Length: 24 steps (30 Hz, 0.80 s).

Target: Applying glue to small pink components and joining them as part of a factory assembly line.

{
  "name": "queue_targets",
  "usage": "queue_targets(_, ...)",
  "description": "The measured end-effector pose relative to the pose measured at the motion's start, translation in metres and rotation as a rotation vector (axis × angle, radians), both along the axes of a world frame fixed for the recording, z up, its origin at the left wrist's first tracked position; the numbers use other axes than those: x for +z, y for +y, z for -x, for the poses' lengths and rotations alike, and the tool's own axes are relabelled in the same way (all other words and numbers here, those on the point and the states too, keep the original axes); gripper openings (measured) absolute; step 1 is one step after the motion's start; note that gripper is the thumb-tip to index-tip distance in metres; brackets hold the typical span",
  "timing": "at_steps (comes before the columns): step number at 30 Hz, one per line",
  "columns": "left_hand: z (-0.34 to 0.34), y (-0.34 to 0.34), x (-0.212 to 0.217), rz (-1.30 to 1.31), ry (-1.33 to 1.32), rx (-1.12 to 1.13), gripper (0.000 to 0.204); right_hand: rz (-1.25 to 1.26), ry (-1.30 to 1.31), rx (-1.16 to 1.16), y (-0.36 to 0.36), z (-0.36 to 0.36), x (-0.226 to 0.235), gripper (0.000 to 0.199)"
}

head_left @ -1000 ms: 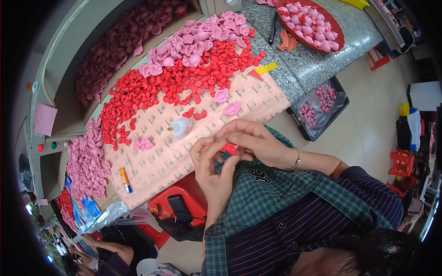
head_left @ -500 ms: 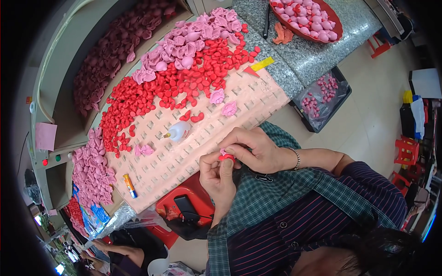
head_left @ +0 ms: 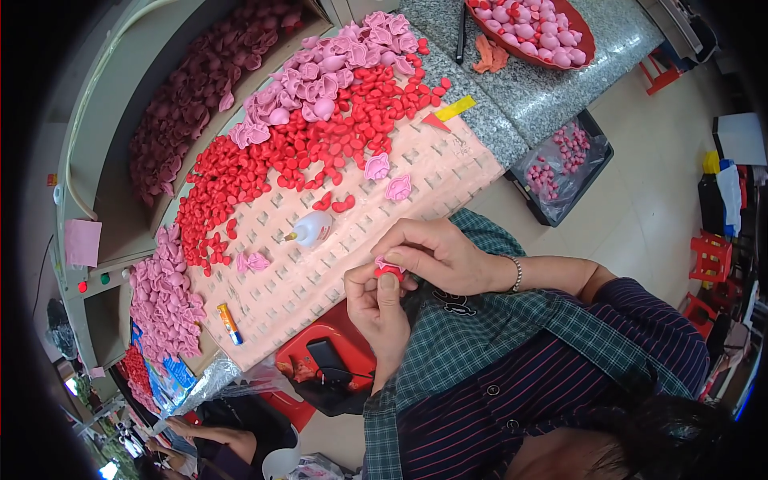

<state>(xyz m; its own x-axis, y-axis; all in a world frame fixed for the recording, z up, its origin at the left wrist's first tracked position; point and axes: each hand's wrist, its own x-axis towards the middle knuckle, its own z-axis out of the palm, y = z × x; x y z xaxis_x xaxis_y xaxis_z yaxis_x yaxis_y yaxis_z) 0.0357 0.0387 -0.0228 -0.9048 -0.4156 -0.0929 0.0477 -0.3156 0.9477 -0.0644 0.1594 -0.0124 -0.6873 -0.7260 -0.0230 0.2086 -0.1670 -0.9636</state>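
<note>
My left hand (head_left: 379, 310) pinches a small red piece (head_left: 390, 271) between thumb and fingertips, in front of the mat's near edge. A pink petal-edged piece (head_left: 382, 262) sits against it, with the thumb and forefinger of my right hand (head_left: 450, 258) closed on it. Fingers partly cover both pieces, so I cannot tell how they join. Beyond my hands lies a white squeeze bottle (head_left: 312, 229) with a yellowish tip, on its side on the pale pink mat (head_left: 320, 276). Loose pink pieces (head_left: 398, 187) and bean-shaped red pieces (head_left: 343, 204) lie near it.
Heaps of red pieces (head_left: 264, 156) and pink pieces (head_left: 308, 80) line the mat's far side. A red bowl (head_left: 588, 58) of pink pieces stands on the granite top. Below sit a black crate (head_left: 552, 220) and a red stool (head_left: 300, 352). Another person's arm (head_left: 228, 438) shows lower left.
Both hands have shifted very slightly left with the pink and red pieces held between them. My right fingertips now lie a little further over the pink piece. The view has tilted slightly.
</note>
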Motion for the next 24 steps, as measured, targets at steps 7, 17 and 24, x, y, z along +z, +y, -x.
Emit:
queue_targets(7,0.005,-0.002,0.007,-0.274,0.009,-0.024,0.016,0.202,0.178,0.034,0.003,0.012,-0.012,0.036)
queue_targets(17,0.007,0.000,0.008,-0.312,0.008,-0.055,0.022,0.167,-0.043,0.086,0.006,0.009,-0.022,0.038)
queue_targets(24,-0.003,-0.012,-0.002,0.211,-0.066,0.203,0.024,0.329,-0.208,0.069,0.005,0.015,-0.024,0.036)
